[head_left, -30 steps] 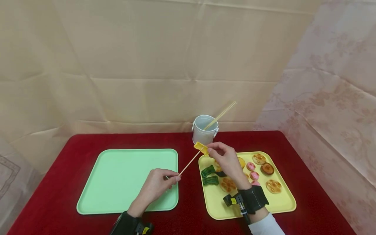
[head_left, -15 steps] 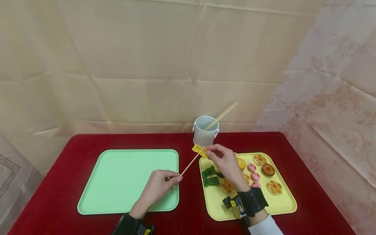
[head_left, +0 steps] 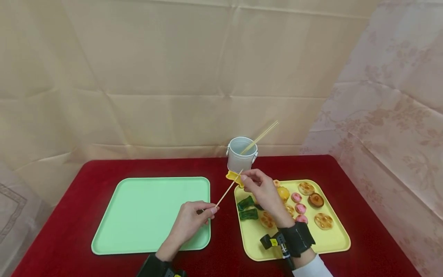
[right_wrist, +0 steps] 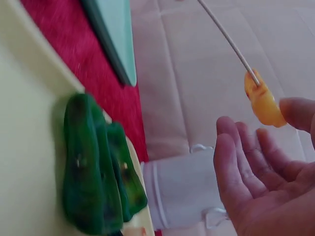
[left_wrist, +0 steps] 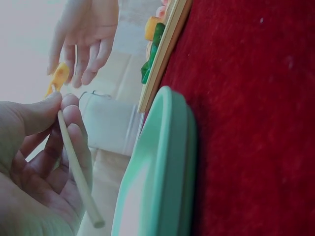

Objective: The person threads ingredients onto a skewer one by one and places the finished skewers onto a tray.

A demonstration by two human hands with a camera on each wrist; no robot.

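Note:
My left hand [head_left: 189, 221] pinches a thin wooden skewer [head_left: 225, 195] between thumb and fingers, over the right edge of the green tray [head_left: 149, 215]. The skewer slants up to the right, and its blunt end sticks out below the hand in the left wrist view. On its upper part sits a yellow pepper piece [head_left: 232, 176], with the skewer's tip showing beyond it. My right hand [head_left: 265, 194] pinches the right end of the yellow pepper piece [right_wrist: 266, 105] between thumb and finger. The remaining fingers spread apart in the right wrist view.
A yellow tray [head_left: 254, 246] under the right hand bears green pepper pieces [head_left: 248, 214], pink balls [head_left: 300, 208], lotus root slices [head_left: 323, 221] and a mushroom [head_left: 315, 200]. Behind stands a white bucket [head_left: 238, 161] with several skewers [head_left: 261, 135]. A red cloth [head_left: 221, 238] covers the table.
My left hand has moved slightly right along with the skewer. The skewer's tip now pokes out past the yellow pepper piece. My right hand keeps its pinch and has barely moved.

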